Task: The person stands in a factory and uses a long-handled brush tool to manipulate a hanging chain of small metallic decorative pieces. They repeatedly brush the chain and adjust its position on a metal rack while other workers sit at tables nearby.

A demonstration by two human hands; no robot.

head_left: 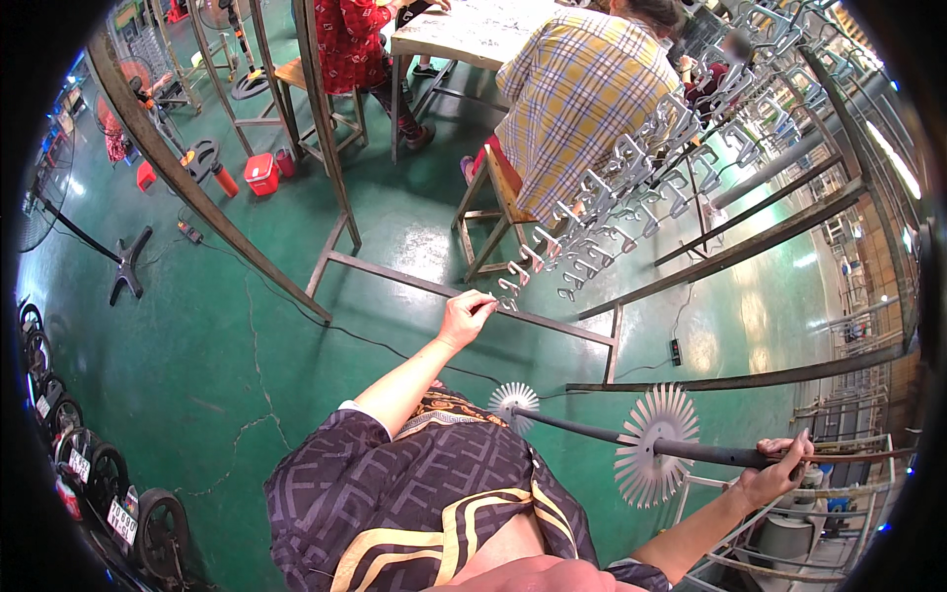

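Observation:
My left hand point(469, 318) is closed in a pinch over the crossbar of a dark steel frame point(473, 296). Its fingertips are beside the nearest of several grey, bent metal hooks point(617, 187), strung in rows away to the far right. What the fingertips hold, if anything, is too small to make out. Out to the right, my right hand point(774, 476) is wrapped round the end of a dark rod point(705, 453). The rod carries two pale slotted discs, a large disc point(656, 444) near that hand and a small disc point(514, 406) close to my body.
Beyond the frame, a person in a checked shirt point(592, 99) sits on a wooden stool point(493, 212) at a table point(473, 39). Another person in red sits further left. A fan stand point(128, 264), motorbikes point(109, 483) and a floor cable point(365, 338) lie leftward; white racking point(838, 567) stands right.

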